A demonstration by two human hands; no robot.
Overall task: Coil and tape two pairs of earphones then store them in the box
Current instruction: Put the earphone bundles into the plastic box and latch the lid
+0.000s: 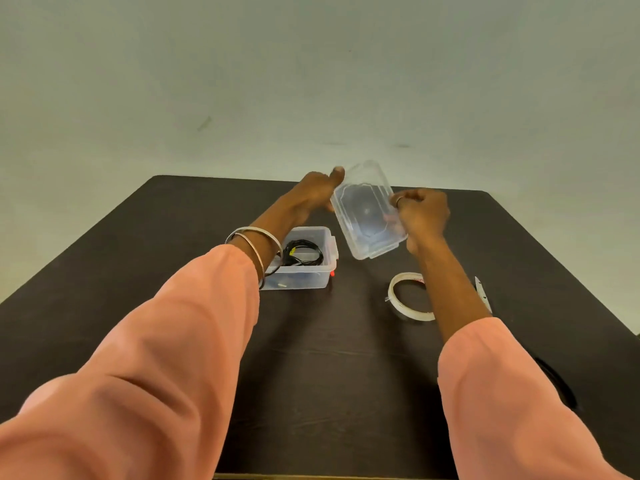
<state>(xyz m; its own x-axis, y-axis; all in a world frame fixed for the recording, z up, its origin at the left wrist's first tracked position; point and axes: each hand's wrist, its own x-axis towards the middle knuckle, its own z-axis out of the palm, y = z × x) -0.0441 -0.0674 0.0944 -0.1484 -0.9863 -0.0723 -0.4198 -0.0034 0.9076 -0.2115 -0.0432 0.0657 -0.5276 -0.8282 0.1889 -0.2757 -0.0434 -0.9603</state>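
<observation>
A clear plastic box (320,277) stands open on the dark table, partly behind my left wrist. Coiled black earphones (304,254) lie inside it. Both hands hold the clear lid (363,216) tilted in the air, above and to the right of the box. My left hand (313,195) grips the lid's far left edge with the thumb on top. My right hand (424,213) grips its right edge with curled fingers.
A roll of white tape (403,303) lies on the table (311,341) under my right forearm. A small white knife-like tool (483,294) lies just right of that arm. A dark cable (557,382) lies near the table's right edge. A pale wall rises behind.
</observation>
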